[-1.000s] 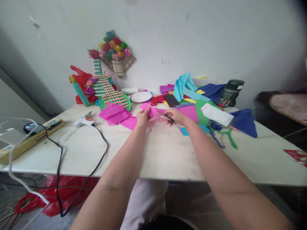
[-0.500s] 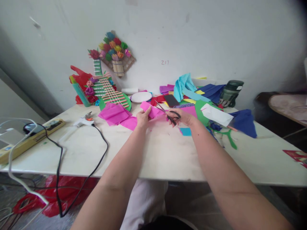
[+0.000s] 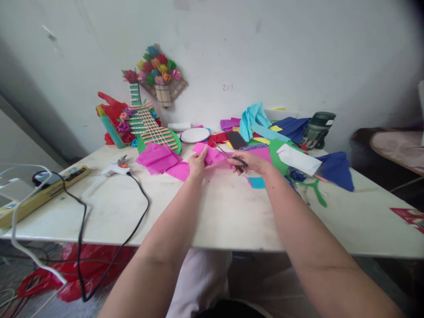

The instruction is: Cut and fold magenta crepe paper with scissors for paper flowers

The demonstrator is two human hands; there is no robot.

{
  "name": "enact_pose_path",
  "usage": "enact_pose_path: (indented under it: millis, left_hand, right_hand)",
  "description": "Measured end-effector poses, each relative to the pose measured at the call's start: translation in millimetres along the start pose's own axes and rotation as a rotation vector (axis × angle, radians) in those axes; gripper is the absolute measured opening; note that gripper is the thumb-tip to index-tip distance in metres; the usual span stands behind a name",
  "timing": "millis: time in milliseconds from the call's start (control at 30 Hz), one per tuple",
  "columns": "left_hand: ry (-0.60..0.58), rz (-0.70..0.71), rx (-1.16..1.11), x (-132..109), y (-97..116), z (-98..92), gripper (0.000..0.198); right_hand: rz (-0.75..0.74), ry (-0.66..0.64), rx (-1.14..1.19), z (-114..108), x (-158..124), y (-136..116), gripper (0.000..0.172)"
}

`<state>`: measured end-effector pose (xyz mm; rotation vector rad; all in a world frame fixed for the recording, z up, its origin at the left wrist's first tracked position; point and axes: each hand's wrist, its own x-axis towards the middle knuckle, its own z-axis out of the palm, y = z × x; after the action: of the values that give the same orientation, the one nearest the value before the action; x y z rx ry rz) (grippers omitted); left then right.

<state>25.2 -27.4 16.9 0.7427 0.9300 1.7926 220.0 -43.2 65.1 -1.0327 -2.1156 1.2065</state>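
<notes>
My left hand (image 3: 198, 163) pinches a piece of bright pink crepe paper (image 3: 212, 157) between thumb and fingers. In my right hand (image 3: 247, 162) is a pair of scissors (image 3: 222, 151) with dark handles, its blades pointing left across the pink paper. Whether the blades are cutting at this instant is hard to make out. Beside my left hand lies more crumpled pink paper (image 3: 160, 158). A small blue paper piece (image 3: 257, 182) lies on the table just below my right wrist.
A glue gun (image 3: 115, 168) with a black cord and a power strip (image 3: 49, 190) lie at left. Behind stand a stick-and-paper guitar craft (image 3: 158, 132), a white oval (image 3: 195, 134) and a phone (image 3: 236, 139). Coloured paper and a dark bottle (image 3: 319, 129) are at right.
The scissor handles have come closer together as the fingers of my right hand closed. My left hand and the pink paper have hardly moved.
</notes>
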Motion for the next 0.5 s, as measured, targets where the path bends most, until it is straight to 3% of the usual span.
enact_pose_path:
  millis: [267,500]
  left_hand:
    - [-0.057,0.034,-0.073,-2.9,1.1,0.8,0.034]
    - [-0.078,0.029,-0.053,-1.8,-0.3,-1.4,0.041]
  right_hand:
    - [0.033,0.035,0.013,6.5,3.6,1.7,0.023]
    - [0.043,0.042,0.077,8.2,5.5,5.4,0.021]
